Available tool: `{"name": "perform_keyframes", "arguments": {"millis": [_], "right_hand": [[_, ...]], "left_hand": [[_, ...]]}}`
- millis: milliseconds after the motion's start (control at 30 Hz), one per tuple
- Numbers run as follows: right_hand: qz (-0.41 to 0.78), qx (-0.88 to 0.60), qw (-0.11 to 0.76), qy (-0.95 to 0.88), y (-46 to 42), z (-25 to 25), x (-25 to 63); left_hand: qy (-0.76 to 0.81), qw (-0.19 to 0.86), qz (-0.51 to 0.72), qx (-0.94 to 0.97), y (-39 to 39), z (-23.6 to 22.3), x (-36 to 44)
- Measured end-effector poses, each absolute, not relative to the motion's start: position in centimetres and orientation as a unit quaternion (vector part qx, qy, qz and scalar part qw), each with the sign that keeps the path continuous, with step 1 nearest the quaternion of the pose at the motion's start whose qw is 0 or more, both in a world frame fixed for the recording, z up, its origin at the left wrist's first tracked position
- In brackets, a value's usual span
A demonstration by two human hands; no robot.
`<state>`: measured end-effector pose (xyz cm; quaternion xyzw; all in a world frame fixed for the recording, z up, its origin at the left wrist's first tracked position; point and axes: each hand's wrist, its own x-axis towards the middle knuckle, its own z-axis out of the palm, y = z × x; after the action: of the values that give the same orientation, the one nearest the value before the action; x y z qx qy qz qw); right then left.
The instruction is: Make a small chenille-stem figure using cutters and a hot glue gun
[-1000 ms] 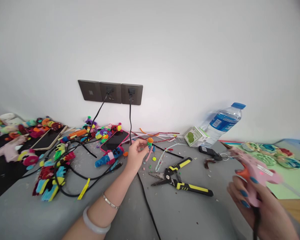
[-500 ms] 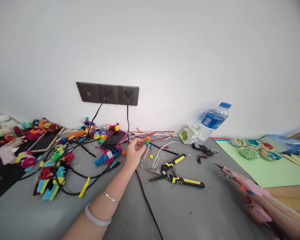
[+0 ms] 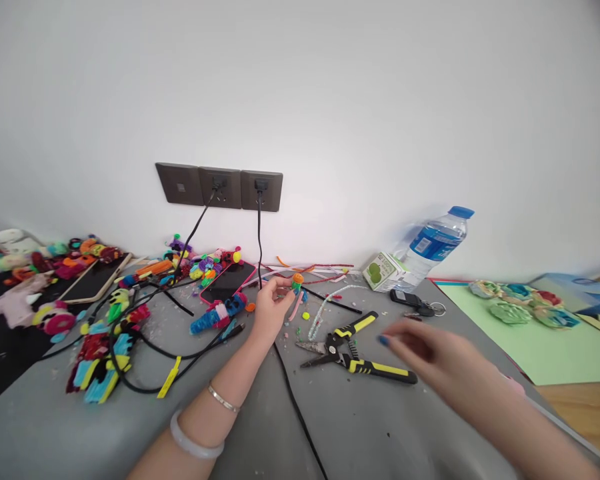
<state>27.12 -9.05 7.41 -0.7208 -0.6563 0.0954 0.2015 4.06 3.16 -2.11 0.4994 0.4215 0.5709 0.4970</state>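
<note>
While left hand [image 3: 271,305] pinches orange-green craft piece [image 3: 297,283], likely mid-assembly, right hand [image 3: 437,353] grip unclear, wire strippers [image 3: 384,370] between; next calls for steady left hold.

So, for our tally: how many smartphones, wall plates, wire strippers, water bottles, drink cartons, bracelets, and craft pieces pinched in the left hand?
Smartphones: 2
Wall plates: 3
Wire strippers: 1
Water bottles: 1
Drink cartons: 1
Bracelets: 2
Craft pieces in left hand: 1
Total: 11
</note>
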Motion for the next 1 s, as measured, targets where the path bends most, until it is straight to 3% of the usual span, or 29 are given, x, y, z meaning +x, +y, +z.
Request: {"name": "perform_keyframes", "arguments": {"millis": [67, 167, 367, 600, 800, 1000], "right_hand": [[0.161, -0.654, 0.137, -0.726, -6.5, 7.9, 22.0], [0.108, -0.611, 0.129, -0.774, -3.5, 7.0, 18.0], [0.057, -0.625, 0.086, -0.774, -0.8, 4.7, 17.7], [0.144, -0.62, 0.026, -0.771, -2.2, 7.3, 17.1], [0.293, -0.536, 0.095, -0.786, -6.0, 11.7, 19.4], [0.316, -0.557, 0.23, -0.733, -4.7, 13.0, 24.5]], "left_hand": [[0.423, 0.491, 0.57, 0.505, 3.2, -2.1, 4.0], [0.414, 0.49, 0.57, 0.513, 3.2, -2.1, 4.0], [0.415, 0.497, 0.569, 0.508, 3.2, -1.9, 4.1], [0.423, 0.507, 0.554, 0.507, 3.1, -1.6, 4.1], [0.42, 0.517, 0.546, 0.508, 2.9, -1.6, 4.3], [0.417, 0.51, 0.55, 0.514, 2.6, -1.5, 4.5]]}}
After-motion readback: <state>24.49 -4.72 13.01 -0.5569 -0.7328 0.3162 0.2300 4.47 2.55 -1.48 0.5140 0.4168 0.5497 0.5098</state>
